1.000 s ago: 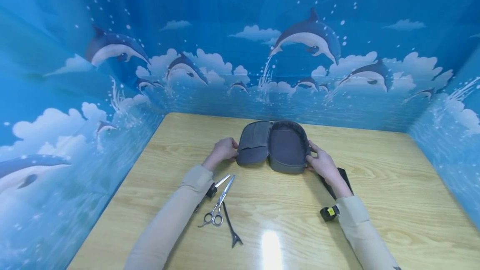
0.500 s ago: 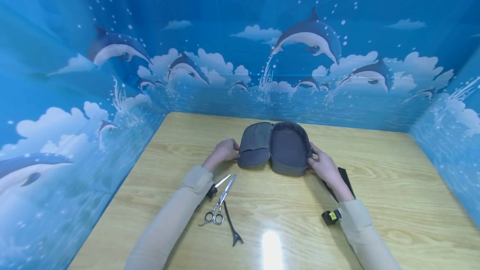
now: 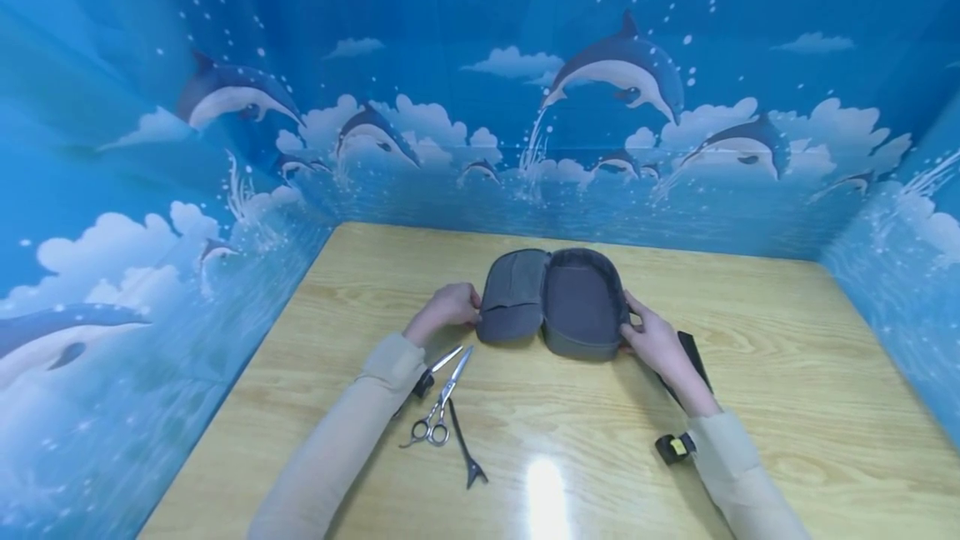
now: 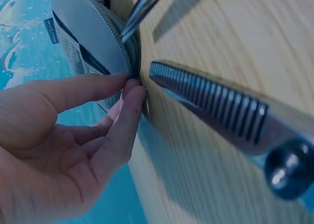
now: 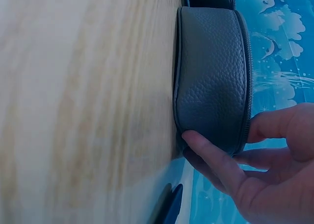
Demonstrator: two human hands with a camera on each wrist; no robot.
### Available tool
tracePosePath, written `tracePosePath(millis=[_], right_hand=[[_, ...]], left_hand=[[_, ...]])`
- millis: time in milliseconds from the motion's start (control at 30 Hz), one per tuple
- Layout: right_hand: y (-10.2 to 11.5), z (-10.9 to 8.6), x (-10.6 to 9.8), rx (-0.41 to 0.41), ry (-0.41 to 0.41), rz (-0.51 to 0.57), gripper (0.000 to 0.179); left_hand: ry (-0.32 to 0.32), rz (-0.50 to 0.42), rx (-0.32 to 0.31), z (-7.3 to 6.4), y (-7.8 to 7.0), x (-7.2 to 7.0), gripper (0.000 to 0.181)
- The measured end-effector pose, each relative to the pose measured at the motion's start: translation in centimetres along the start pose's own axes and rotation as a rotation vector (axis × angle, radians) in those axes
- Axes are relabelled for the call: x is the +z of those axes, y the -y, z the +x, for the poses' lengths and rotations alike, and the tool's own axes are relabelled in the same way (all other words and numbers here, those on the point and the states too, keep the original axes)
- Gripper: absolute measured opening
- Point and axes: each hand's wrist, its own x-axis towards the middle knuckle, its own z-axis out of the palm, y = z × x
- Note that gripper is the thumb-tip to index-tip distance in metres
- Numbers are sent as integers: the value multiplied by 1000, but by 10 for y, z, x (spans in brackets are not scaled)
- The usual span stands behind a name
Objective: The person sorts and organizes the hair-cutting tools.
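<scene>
A dark grey zip case lies unfolded near the back of the table in the head view, its lid (image 3: 513, 286) to the left and its deep body (image 3: 582, 307) to the right. My left hand (image 3: 448, 307) pinches the lid's outer edge between thumb and fingertips, close over the tabletop in the left wrist view. With thumb on the zip rim and fingers low on the textured side wall (image 5: 211, 77), my right hand (image 5: 265, 170) grips the body's right end. Inner pockets show on the lid; the body's inside is bare.
Silver scissors (image 3: 442, 407) lie in front of the left hand. Toothed thinning scissors (image 4: 211, 104) are beside them, partly hidden by the left arm. Nearby is a slim dark stick with a forked end (image 3: 465, 450). A flat black object (image 3: 696, 361) lies beside the right forearm.
Both hands and the open case have shifted slightly toward me and to the right. The holds on lid and body stay the same; the scissors have not moved on the table.
</scene>
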Motion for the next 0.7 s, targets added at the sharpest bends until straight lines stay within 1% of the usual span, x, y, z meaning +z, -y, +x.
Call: tracePosePath(millis=[233,367,433,567,667,700], right_hand=[[0,-6,-1,-3,18,-2,65],[-2,-8,-1,-14,26,-12,64],[-3,-9,-2,-20,31,-19,64],[-4,-13,-1,-27,40,-4,64],[-5,-17,0,-27,41,15,64],[-5,-18,1,-26,39,13,64]], left_hand=[[35,36,29,-5,-1,0,11],[49,80,42,-10,-2,-1,7],[61,90,43,-12,-3,-2,8],[86,108,59,-16,-5,-4,16],[95,98,60,-19,-5,-4,18],[94,87,53,-20,-5,-4,16]])
